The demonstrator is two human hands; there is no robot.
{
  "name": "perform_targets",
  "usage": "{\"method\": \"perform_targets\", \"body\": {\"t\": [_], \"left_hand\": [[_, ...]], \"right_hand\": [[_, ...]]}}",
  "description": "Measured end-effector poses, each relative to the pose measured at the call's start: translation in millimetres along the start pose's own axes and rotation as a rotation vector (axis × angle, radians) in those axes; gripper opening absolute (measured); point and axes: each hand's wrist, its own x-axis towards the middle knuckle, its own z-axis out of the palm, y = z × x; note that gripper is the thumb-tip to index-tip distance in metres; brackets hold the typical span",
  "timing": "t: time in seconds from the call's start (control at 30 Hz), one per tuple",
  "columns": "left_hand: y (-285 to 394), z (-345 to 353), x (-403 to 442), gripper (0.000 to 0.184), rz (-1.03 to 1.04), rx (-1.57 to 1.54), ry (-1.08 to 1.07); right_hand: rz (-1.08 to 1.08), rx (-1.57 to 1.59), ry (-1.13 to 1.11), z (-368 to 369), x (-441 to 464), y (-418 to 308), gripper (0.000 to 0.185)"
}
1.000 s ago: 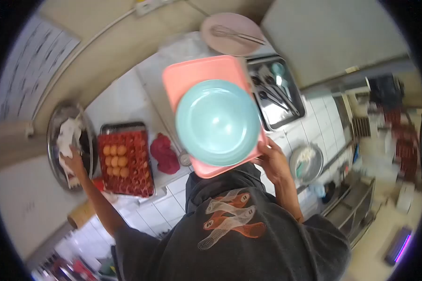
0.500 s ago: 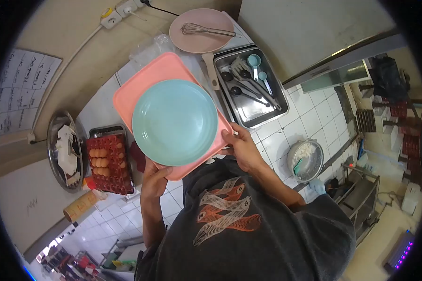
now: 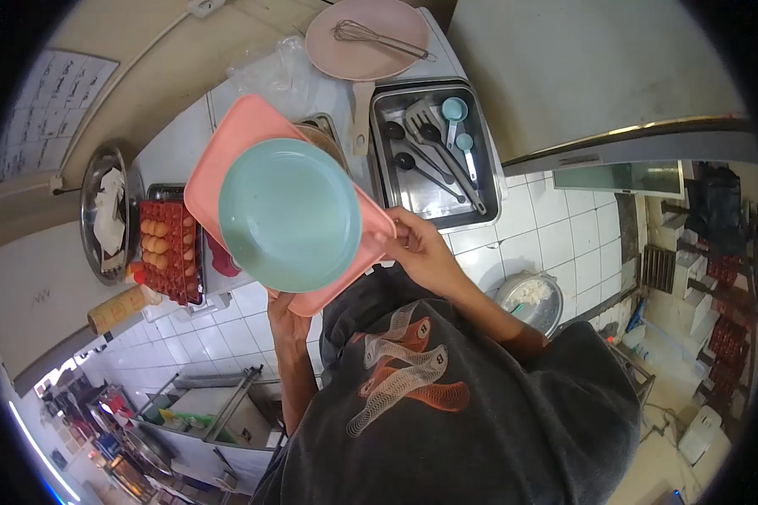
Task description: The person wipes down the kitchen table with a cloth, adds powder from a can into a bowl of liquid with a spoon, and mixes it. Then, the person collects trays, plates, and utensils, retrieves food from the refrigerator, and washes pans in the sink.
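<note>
A person's two bare hands lift a rectangular salmon-pink tray [image 3: 213, 181] in front of the white counter [image 3: 170, 158]. The left hand [image 3: 287, 321] has its grip closed on the tray's near edge, close to the rim of the plate. The right hand [image 3: 417, 250] pinches the tray's right-hand corner, its thumb on top. A round pale turquoise plate [image 3: 290, 215] lies on the tray, facing up, and covers most of its middle.

Beyond the right hand, a rectangular stainless-steel pan [image 3: 413, 202] holds a grey slotted turner [image 3: 463, 181], black round-bowled spoons [image 3: 404, 160] and pale turquoise measuring spoons [image 3: 455, 109]. Behind this pan, a metal wire whisk [image 3: 379, 39] rests on a round pale pink plate [image 3: 345, 63], with a crumpled clear plastic bag [image 3: 265, 74] near its left side. To the left of the turquoise plate, a red egg tray [image 3: 175, 282] carries brown eggs [image 3: 155, 245]. Farther left, a round shiny steel bowl [image 3: 91, 189] contains something white [image 3: 109, 220], too unclear to identify
</note>
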Motion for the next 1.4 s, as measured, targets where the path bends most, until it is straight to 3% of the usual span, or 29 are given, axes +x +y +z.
{"method": "perform_targets", "body": {"t": [0.03, 0.1, 0.13, 0.17, 0.2, 0.3, 0.4, 0.5, 0.63, 0.67, 1.0, 1.23, 1.33, 1.4], "left_hand": [[0, -1, -3, 0.059, 0.01, -0.038, -0.004], [2, -2, -11, 0.059, 0.041, -0.048, 0.027], [4, -2, -16, 0.06, 0.06, -0.022, 0.062], [6, -2, -19, 0.06, 0.077, 0.003, 0.097], [8, -2, -22, 0.06, 0.076, 0.01, 0.108], [14, -10, -32, 0.061, 0.077, 0.01, 0.13], [16, -21, -39, 0.06, 0.099, -0.001, 0.099], [17, -20, -41, 0.059, 0.145, 0.003, 0.095], [19, -21, -48, 0.058, 0.157, 0.016, 0.13], [18, -21, -50, 0.058, 0.163, 0.016, 0.137], [17, -23, -59, 0.062, 0.187, 0.004, 0.145], [11, -24, -64, 0.06, 0.219, -0.03, 0.204], [8, -23, -65, 0.059, 0.233, -0.031, 0.214], [7, -23, -66, 0.06, 0.235, -0.025, 0.218]], "right_hand": [[-0.079, -0.049, -0.074, -7, 2, 1, 0.028], [0.028, -0.223, 0.099, -36, 11, -7, 0.034], [-0.041, -0.288, 0.295, -59, 24, 19, 0.046], [-0.215, -0.746, 0.516, -92, 38, 46, 0.061], [-0.235, -1.063, 0.623, -130, 49, 75, 0.093], [0.021, -1.358, 0.696, -162, 71, 90, 0.116], [0.065, -1.413, 0.647, -155, 95, 100, 0.129], [0.142, -1.315, 0.771, -151, 112, 100, 0.128], [0.113, -1.187, 0.894, -169, 132, 119, 0.112], [-0.08, -1.2, 0.927, -175, 138, 127, 0.095], [0.241, -1.196, 0.732, -202, 159, 140, 0.046], [0.109, -1.116, 0.706, -206, 159, 136, 0.045], [0.354, -0.526, 0.55, -207, 161, 121, 0.047], [0.429, -0.568, 0.679, -205, 166, 123, 0.051]]}}
